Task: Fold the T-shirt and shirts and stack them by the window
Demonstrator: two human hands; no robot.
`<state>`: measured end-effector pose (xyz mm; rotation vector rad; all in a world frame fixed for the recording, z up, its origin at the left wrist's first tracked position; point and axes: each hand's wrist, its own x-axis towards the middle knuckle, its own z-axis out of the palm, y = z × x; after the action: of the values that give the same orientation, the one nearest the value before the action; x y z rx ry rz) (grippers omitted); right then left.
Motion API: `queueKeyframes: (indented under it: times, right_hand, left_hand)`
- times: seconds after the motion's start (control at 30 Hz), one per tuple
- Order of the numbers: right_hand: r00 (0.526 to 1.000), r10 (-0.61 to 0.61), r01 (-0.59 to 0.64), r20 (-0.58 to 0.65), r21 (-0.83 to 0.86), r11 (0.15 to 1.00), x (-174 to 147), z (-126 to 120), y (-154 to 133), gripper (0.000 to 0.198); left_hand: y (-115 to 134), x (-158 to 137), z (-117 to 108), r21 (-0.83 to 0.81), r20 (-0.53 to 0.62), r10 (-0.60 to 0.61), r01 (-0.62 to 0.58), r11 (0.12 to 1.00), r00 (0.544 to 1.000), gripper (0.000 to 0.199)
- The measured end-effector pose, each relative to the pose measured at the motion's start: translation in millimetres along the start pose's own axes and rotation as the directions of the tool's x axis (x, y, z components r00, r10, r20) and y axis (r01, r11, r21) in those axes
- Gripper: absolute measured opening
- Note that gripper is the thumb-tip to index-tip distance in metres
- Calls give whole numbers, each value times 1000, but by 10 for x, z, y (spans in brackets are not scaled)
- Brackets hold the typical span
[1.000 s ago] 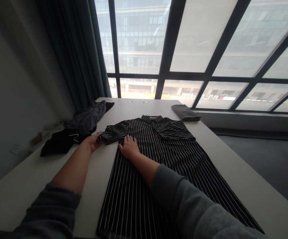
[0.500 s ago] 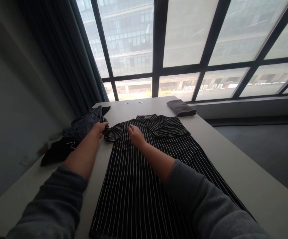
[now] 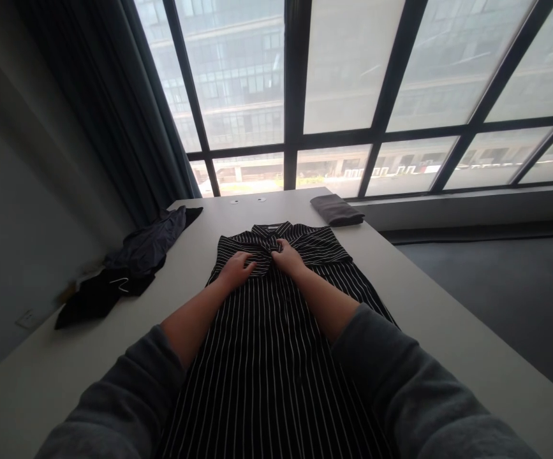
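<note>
A black shirt with white stripes (image 3: 261, 357) lies spread on the white table, its collar (image 3: 271, 229) at the far end. Both of its short sleeves are folded inward across the chest. My left hand (image 3: 236, 271) rests on the left sleeve, thumb and fingers apart. Close to the middle of the chest, my right hand (image 3: 288, 260) pinches the bunched end of that same sleeve. The shirt's lower part runs out of view between my forearms.
A folded grey cloth (image 3: 337, 210) sits at the table's far right corner. Along the left edge lie crumpled dark clothes (image 3: 145, 245) and a black garment with a white hanger hook (image 3: 122, 285). The white table (image 3: 448, 344) reaches toward large windows and a dark curtain (image 3: 113, 95).
My left hand has brought the left sleeve rightward from beyond the shirt's side onto the chest. My right hand has shifted slightly right and now grips the sleeve end.
</note>
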<state>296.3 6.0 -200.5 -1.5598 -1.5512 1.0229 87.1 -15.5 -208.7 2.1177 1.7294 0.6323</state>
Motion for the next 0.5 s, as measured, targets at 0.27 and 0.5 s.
queueKeyframes:
  times: [0.27,0.5]
  right_hand:
    - [959,-219,279,177,-714,642,-60,109,162,46]
    - [954,-225,298,198,-695,655,46,80,399,60]
  left_hand:
    - [-776,-159,-243,388,58,-254,213,897,965,61]
    - [-764,323,-167,466,-3,-315,280,839,949,74]
